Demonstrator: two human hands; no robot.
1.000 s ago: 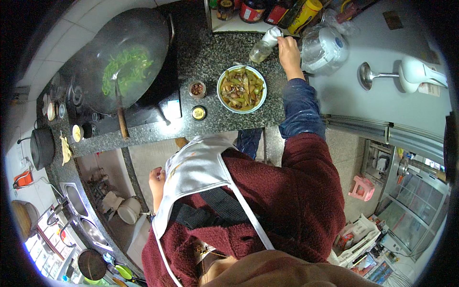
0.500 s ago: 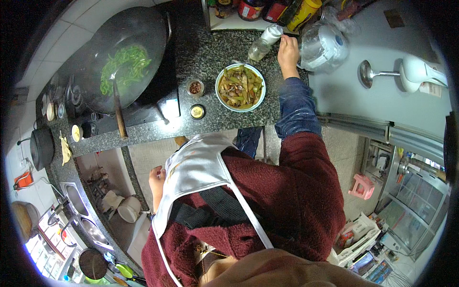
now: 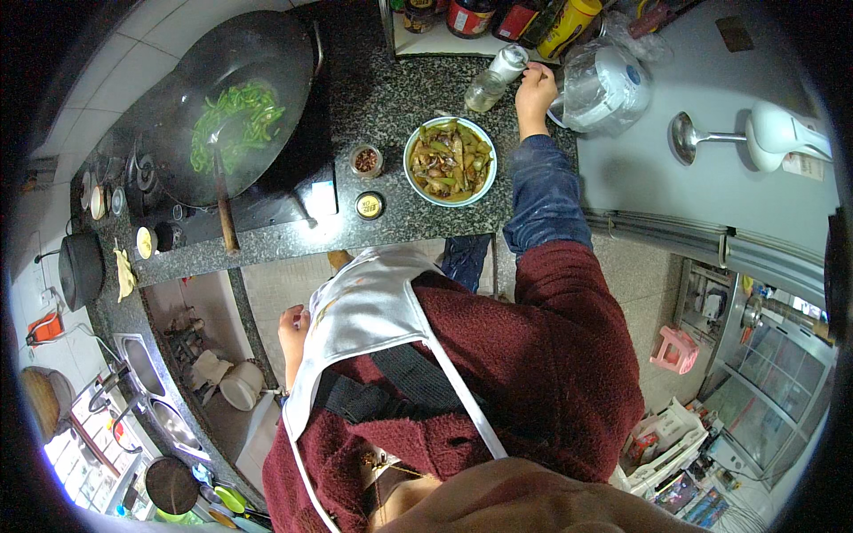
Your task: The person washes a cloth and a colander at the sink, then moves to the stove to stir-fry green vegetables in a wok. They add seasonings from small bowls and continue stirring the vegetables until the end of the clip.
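Observation:
My right hand [image 3: 538,91] is reached out to the far side of the counter, fingertips pinched together at the edge of a white-topped container [image 3: 509,62]. What lies between the fingertips, if anything, is too small to make out. Beside that container stands a clear glass jar [image 3: 485,91]. A bowl [image 3: 450,163] of cooked green vegetable pieces in brown sauce sits nearer to me. To its left are an open jar of reddish flakes [image 3: 365,161] and a yellow-and-black lid [image 3: 370,205]. Down beside my apron, my left hand [image 3: 293,327] is loosely curled, with nothing visible in it.
A large wok [image 3: 298,75] holds sliced green vegetables [image 3: 233,124] and a wooden-handled spatula [image 3: 226,200], with steam above. Bottles and jars [image 3: 468,18] line a shelf at the back. A plastic-wrapped appliance [image 3: 613,84] stands right of my hand; a ladle [image 3: 684,139] hangs further right.
The whole view has shifted slightly. My right hand stays by the white-topped container, its fingers a little more bent. Steam over the wok looks thinner.

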